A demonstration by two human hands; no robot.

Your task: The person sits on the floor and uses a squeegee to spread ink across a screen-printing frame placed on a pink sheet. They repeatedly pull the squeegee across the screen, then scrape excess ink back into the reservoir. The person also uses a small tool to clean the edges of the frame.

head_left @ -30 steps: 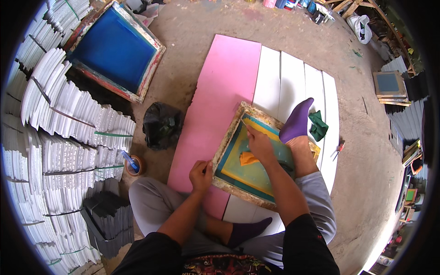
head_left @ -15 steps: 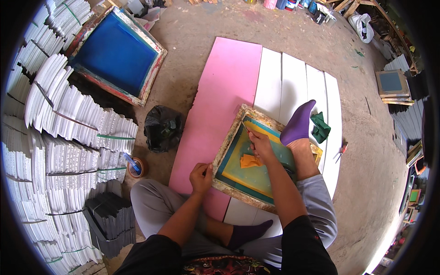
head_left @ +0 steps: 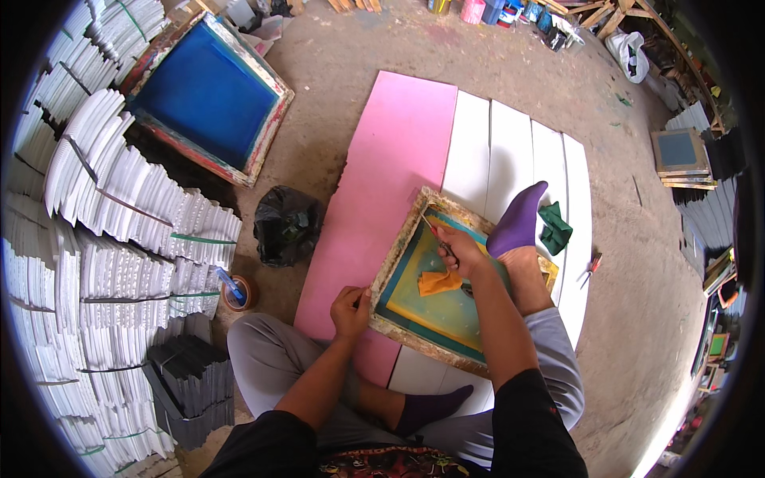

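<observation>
A wooden screen printing frame point(head_left: 386, 267) with yellow and teal mesh lies tilted on the boards in front of me. My left hand point(head_left: 351, 311) is closed at the frame's left rim, its fingers curled and thumb against the wood. Over the mesh, my right hand point(head_left: 462, 252) grips a slim tool point(head_left: 449, 250) with a red and dark handle. Its thin tip points to the frame's far left corner; its exact kind is unclear. An orange cloth point(head_left: 439, 283) rests on the mesh under that hand. My foot in a purple sock point(head_left: 518, 219) is at the frame's right side.
Pink and white boards point(head_left: 398, 127) lie under the frame. A crumpled green cloth point(head_left: 555, 229) and a red-handled tool point(head_left: 592, 267) are at right. Leftward are a black plastic bag point(head_left: 287, 227), a tape roll point(head_left: 239, 296), stacked white sheets point(head_left: 127, 263) and a blue screen point(head_left: 203, 92).
My right hand has turned and drawn back slightly toward the right, showing more of the tool's handle. My left hand stays at the frame's rim. The view has shifted a little.
</observation>
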